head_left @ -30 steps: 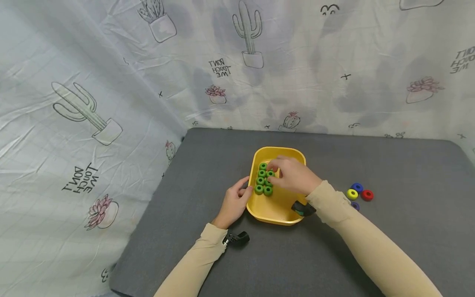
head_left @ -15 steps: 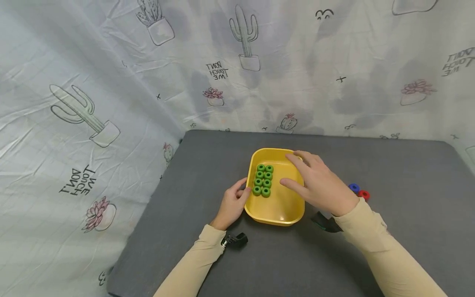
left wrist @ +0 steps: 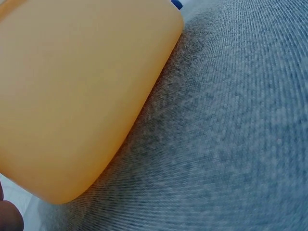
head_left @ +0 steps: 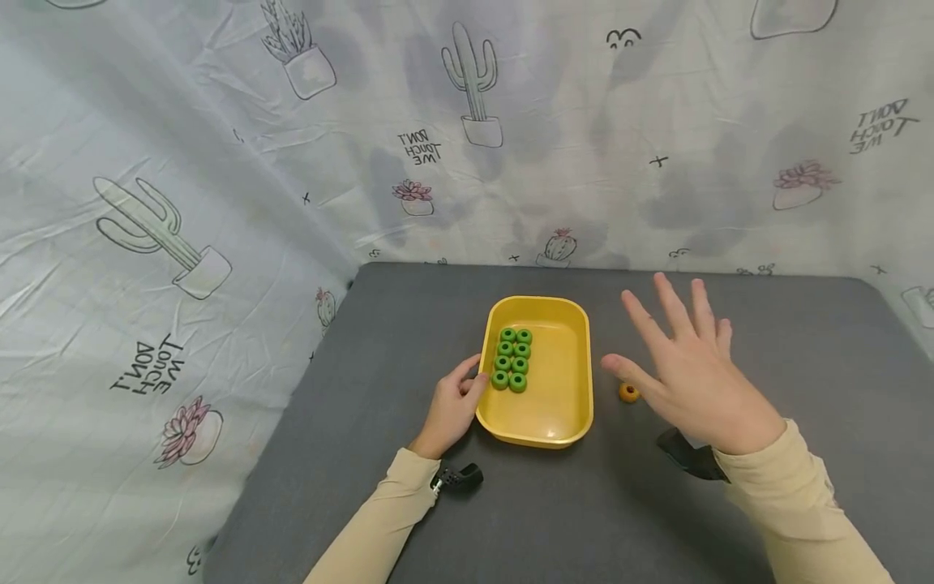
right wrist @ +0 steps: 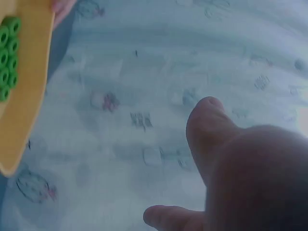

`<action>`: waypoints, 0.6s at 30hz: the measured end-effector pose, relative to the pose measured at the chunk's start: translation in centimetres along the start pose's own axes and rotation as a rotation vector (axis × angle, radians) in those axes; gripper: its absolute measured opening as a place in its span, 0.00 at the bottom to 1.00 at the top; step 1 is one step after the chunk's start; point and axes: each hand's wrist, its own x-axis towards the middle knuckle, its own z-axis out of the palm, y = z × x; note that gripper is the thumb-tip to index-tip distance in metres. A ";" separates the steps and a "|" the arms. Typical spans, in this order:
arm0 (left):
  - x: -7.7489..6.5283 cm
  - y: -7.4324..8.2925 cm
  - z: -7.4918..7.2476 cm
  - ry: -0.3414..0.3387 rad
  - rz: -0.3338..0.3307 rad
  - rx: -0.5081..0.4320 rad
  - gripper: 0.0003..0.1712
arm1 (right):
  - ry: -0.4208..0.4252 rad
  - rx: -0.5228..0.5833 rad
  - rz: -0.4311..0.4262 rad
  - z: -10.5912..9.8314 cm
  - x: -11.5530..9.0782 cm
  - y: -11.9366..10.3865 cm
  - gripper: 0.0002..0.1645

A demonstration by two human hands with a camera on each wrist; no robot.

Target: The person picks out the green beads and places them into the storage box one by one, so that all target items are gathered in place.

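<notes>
A yellow plastic tray [head_left: 536, 302] stands on the grey table, with several green rings [head_left: 520, 365] in two columns along the left of its floor. My left hand [head_left: 450, 414] holds the tray's left rim; in the left wrist view the tray wall [left wrist: 91, 86] fills the upper left. To the right of the tray my right hand [head_left: 693, 377] hovers over the table, fingers spread and nothing in them. An orange ring [head_left: 629, 392] lies below its thumb. In the right wrist view, the thumb [right wrist: 207, 130] shows beyond the tray's edge [right wrist: 36, 101].
A patterned cloth [head_left: 569, 146] hangs behind the table and along its left side. Part of the grey table [head_left: 562, 519] shows in front of the tray. A small blue piece [left wrist: 177, 4] peeks out past the tray in the left wrist view.
My right hand has left the green rings and moved right, spreading its fingers. The loose coloured rings are now hidden by it, while an orange ring has come into view. The left hand stays.
</notes>
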 end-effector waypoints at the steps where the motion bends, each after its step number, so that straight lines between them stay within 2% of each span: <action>1: 0.0 0.0 0.0 0.004 0.001 0.001 0.28 | 0.010 -0.002 0.008 -0.2 -0.1 0.3 0.54; 5: 0.1 0.0 -0.1 0.021 -0.010 0.000 0.28 | 0.037 -0.007 0.045 -1.0 -0.2 1.4 0.55; 9: 0.1 0.0 -0.1 0.026 -0.023 -0.012 0.27 | 0.024 -0.016 0.091 -1.2 -0.1 2.2 0.56; 18: 0.1 0.1 -0.2 0.020 -0.015 0.016 0.28 | 0.004 -0.028 0.122 -0.9 0.2 2.9 0.57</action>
